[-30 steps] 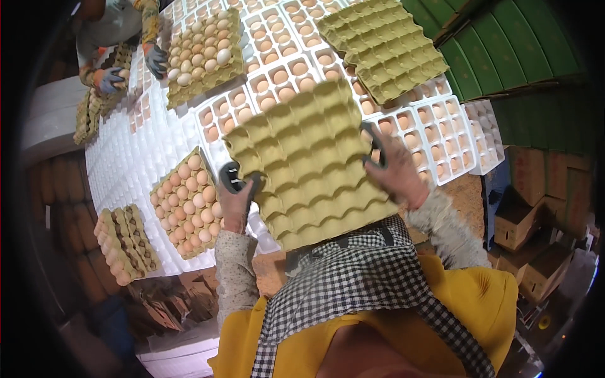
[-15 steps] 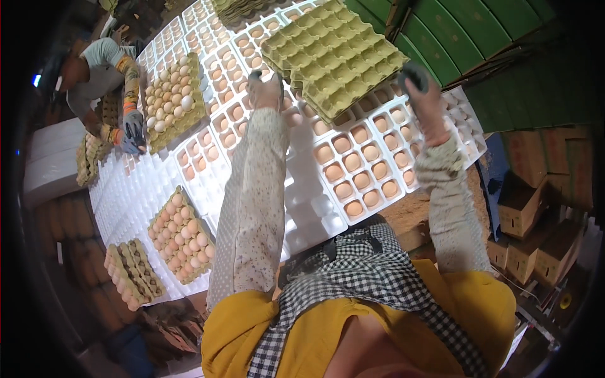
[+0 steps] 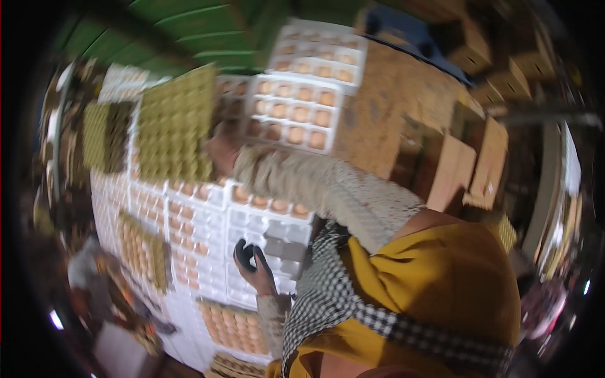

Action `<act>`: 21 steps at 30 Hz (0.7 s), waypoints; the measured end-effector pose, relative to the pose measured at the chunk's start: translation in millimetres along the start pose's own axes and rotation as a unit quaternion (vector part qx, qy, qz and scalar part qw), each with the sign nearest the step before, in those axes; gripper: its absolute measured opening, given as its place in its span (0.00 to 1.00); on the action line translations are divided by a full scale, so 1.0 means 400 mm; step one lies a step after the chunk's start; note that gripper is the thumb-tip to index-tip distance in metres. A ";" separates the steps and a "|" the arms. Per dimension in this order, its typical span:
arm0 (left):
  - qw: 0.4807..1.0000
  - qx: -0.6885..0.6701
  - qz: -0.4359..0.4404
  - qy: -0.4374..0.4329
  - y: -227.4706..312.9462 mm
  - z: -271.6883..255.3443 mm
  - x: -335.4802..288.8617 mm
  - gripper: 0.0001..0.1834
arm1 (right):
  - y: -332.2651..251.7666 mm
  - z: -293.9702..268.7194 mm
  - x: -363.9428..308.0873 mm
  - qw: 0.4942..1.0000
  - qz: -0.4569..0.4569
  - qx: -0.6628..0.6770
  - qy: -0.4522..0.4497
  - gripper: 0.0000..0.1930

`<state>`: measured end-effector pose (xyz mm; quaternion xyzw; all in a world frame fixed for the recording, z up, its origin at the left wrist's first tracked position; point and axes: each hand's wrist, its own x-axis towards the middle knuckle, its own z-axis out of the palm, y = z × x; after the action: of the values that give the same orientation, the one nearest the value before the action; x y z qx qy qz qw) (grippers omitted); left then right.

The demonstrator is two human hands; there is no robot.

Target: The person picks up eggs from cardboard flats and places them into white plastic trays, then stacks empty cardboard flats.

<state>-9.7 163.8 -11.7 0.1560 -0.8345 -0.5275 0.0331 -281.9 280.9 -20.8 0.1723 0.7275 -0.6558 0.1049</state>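
The left hand's fingers (image 3: pixel 242 252), dark-covered at the ends, curve toward the thumb with a gap between, and nothing shows in the left hand (image 3: pixel 258 276). It hovers near a white tray (image 3: pixel 247 220) with smooth, square, empty cells; a row of rounded tan eggs (image 3: pixel 277 205) sits just beyond them. The right hand (image 3: pixel 225 151) meets the right edge of an olive pulp tray (image 3: pixel 176 126); blur and shadow hide its fingers, so I cannot tell whether they grip. That tray, a matte, roughly rectangular sheet of moulded bumps, lies over the white egg trays, left of the right hand.

A wrinkled, speckled cloth sleeve (image 3: pixel 290 176) covers the right forearm. Above it, a glossy white egg tray (image 3: pixel 296 113) holds eggs singly in square cells, beside the bench's (image 3: pixel 384 94) scuffed brown top. Nearer the person, a filled pulp tray (image 3: pixel 233 326) carries close-set eggs. Further out are ribbed green panels (image 3: pixel 170 25), cardboard boxes (image 3: pixel 466 47) and, lower left, a blurred co-worker (image 3: pixel 94 277).
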 end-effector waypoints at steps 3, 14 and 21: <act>0.969 0.137 0.195 -0.071 -0.001 0.003 -0.069 0.23 | -0.005 -0.080 -0.157 0.983 -0.059 0.169 0.035 0.23; 0.829 0.423 0.257 -0.261 -0.164 -0.023 -0.141 0.41 | 0.417 -0.620 -0.813 0.914 -0.049 0.394 0.083 0.24; 0.829 0.438 0.248 -0.242 -0.176 0.012 -0.152 0.38 | 0.832 -0.949 -1.081 0.884 0.093 0.201 0.411 0.12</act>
<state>62.8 158.0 -69.9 -0.1906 -0.9699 -0.1014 -0.1127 272.4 634.7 -117.7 0.5105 0.5390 -0.6453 -0.1804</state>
